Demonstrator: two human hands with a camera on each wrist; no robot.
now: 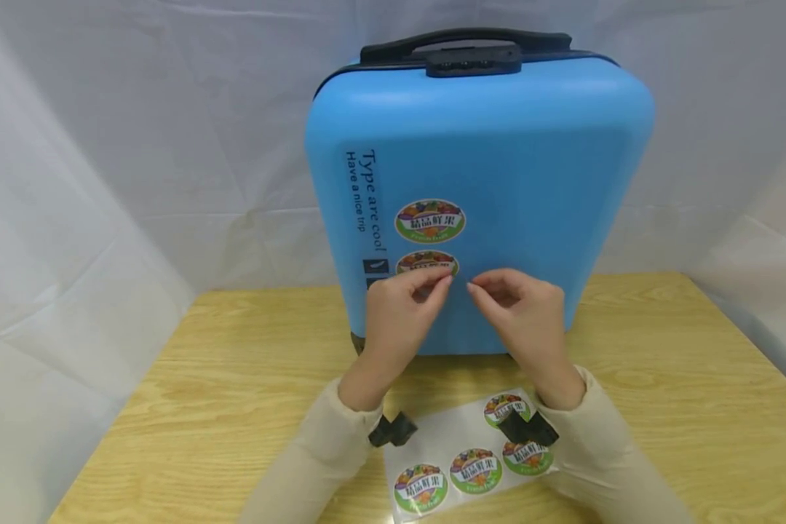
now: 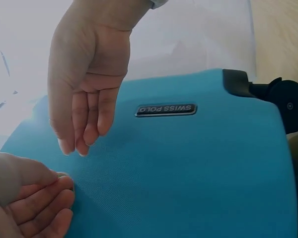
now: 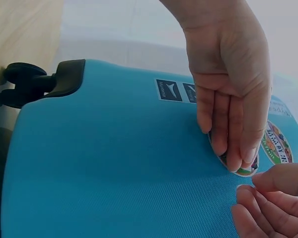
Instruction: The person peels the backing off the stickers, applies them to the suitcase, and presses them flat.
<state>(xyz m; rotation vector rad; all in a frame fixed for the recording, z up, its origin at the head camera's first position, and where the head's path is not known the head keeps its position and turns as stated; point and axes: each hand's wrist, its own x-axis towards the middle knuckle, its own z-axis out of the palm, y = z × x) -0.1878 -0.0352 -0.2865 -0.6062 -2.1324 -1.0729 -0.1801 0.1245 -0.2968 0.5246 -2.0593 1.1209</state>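
A blue hard-shell suitcase [image 1: 530, 182] stands upright on the wooden table. On its front an oval fruit sticker [image 1: 430, 221] sits beside the printed lettering. A second oval sticker [image 1: 427, 262] is just below it, partly hidden by my left hand [image 1: 402, 313]. That hand's thumb and fingertips are together, right at the sticker's lower right edge. My right hand [image 1: 527, 313] hovers a little to the right, thumb and forefinger close together, with no object showing between them. In the right wrist view the sticker's rim [image 3: 244, 172] shows around my left fingertips [image 3: 248, 157].
A white sticker sheet [image 1: 439, 433] with several oval stickers lies on the table [image 1: 236, 378] under my forearms. White cloth [image 1: 236, 131] hangs behind the suitcase. Its black handle [image 1: 465, 36] is on top, and a wheel [image 2: 290, 106] shows at a lower corner.
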